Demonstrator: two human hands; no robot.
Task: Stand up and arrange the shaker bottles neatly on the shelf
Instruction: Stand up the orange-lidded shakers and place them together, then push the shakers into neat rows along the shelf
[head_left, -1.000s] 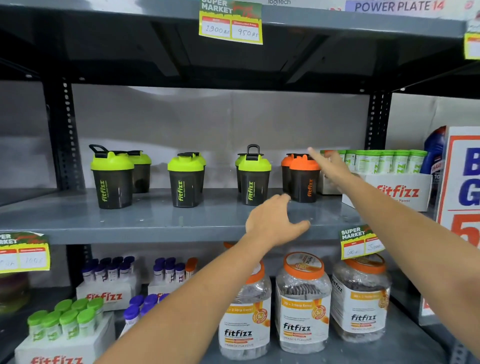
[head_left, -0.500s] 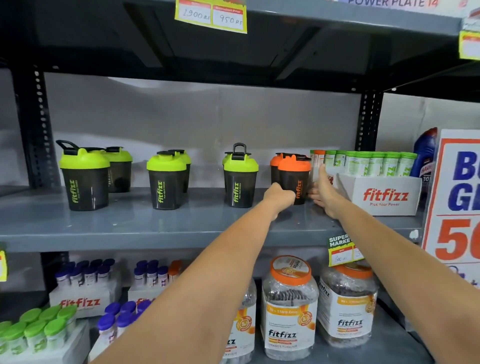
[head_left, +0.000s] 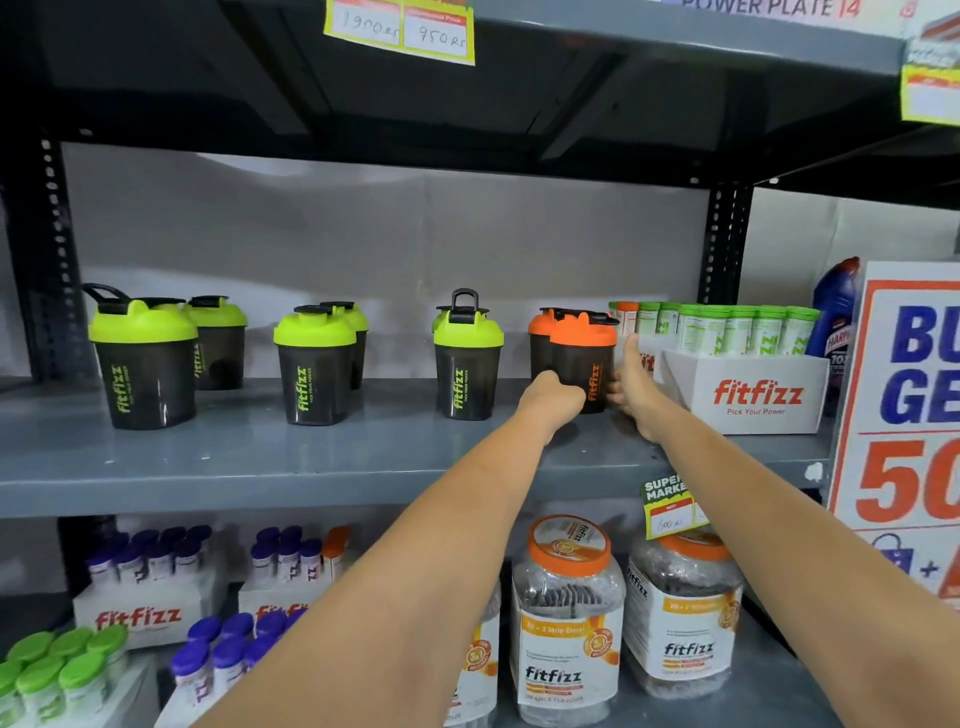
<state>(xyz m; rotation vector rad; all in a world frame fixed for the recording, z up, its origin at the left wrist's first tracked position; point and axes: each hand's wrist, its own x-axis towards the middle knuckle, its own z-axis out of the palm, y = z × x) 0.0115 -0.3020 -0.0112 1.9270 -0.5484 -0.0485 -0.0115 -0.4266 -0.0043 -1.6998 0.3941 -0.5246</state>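
Observation:
Several dark shaker bottles stand upright on the grey shelf (head_left: 218, 457). Green-lidded ones stand in front-and-back pairs at the left (head_left: 143, 358), middle (head_left: 314, 364) and centre right (head_left: 467, 364). Two orange-lidded shakers stand to their right, the front one (head_left: 584, 348) hiding most of the rear one (head_left: 540, 332). My left hand (head_left: 553, 397) wraps the front orange shaker's lower left side. My right hand (head_left: 631, 387) presses its right side, thumb pointing up. The shaker's base is on the shelf.
A white fitfizz box (head_left: 748, 395) of green-capped tubes sits just right of my right hand, with a blue bottle (head_left: 836, 312) and a large poster (head_left: 909, 389) beyond. Jars (head_left: 566, 623) and tube boxes fill the shelf below. The upper shelf (head_left: 623, 26) hangs overhead.
Both hands reached forward from mid-air and closed around the front orange shaker. Over the last half second they stay there, and the view has shifted slightly.

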